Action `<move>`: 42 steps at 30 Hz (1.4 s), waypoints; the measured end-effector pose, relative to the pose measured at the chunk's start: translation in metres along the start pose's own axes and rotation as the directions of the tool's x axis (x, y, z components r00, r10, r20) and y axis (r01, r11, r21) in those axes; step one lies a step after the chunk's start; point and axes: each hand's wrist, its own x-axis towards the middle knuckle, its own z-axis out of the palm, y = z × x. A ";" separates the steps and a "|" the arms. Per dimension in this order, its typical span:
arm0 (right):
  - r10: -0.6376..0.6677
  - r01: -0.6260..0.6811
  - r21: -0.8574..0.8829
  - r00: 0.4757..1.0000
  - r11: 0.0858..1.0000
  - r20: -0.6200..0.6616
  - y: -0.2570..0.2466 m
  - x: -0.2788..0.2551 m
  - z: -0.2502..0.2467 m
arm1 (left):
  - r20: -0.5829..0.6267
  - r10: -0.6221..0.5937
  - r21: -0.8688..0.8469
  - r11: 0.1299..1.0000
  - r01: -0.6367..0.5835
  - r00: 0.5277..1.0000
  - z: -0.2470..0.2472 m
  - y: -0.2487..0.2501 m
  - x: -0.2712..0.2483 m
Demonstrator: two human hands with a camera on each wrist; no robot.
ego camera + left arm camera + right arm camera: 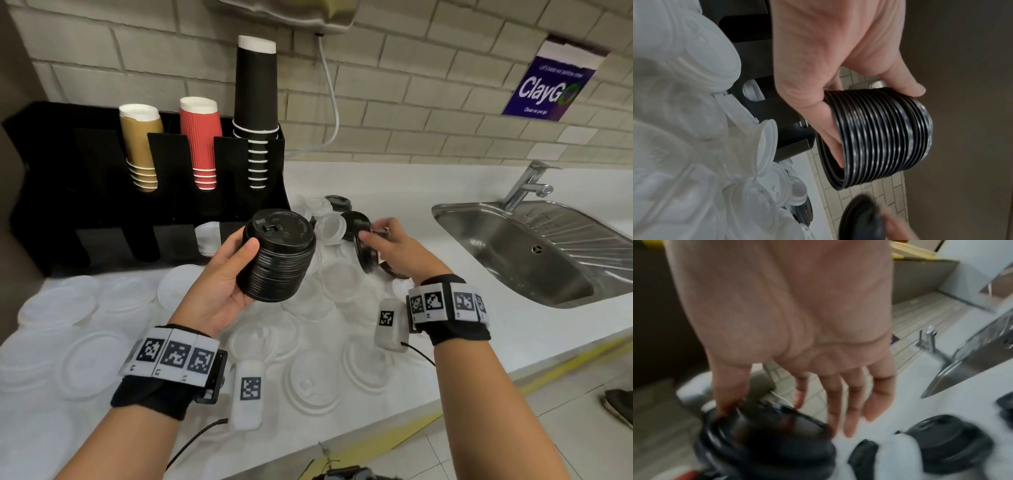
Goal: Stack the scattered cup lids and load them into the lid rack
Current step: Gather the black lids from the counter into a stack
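A tall stack of black lids (277, 257) sits in the left hand (212, 284), held above the counter (445, 318) in front of the black rack (85, 192). The thumb presses one side and the fingers curl round the other, so the hand grips it firmly. The right hand (394, 250) is just beside it, thumb and fingers pinching a single black lid (364, 255) on edge.

Under both hands the counter is covered with loose white lids (308, 377), overlapping one another between the person and the rack. A few more black lids (339, 202) lie behind the right hand, near the rack's foot. One lower slot of the rack holds white lids (208, 238); its upper slots hold gold cups (140, 144), red cups (202, 140) and black cups (257, 109). A sink (520, 253) with a tap (527, 185) is set into the counter to the right.

The left wrist view shows the stack (879, 138) side on, with fingers (830, 133) tucked under its open bottom rim. The right wrist view is blurred; the thumb (729, 386) rests on the lid's (766, 426) rim.
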 end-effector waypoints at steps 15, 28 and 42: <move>-0.531 0.513 0.172 0.843 0.841 0.085 -0.068 -0.030 0.052 | 0.024 -0.065 0.128 0.990 0.061 0.998 0.008 -0.002 -0.002; -0.585 0.562 0.174 0.799 0.808 0.135 -0.065 -0.025 0.059 | 0.044 -0.077 0.015 0.997 0.077 0.996 0.001 -0.002 0.002; 0.304 -0.269 -0.548 0.952 0.792 -0.028 0.034 0.078 -0.034 | 0.083 0.019 -0.014 1.000 -0.018 0.996 -0.003 0.011 0.011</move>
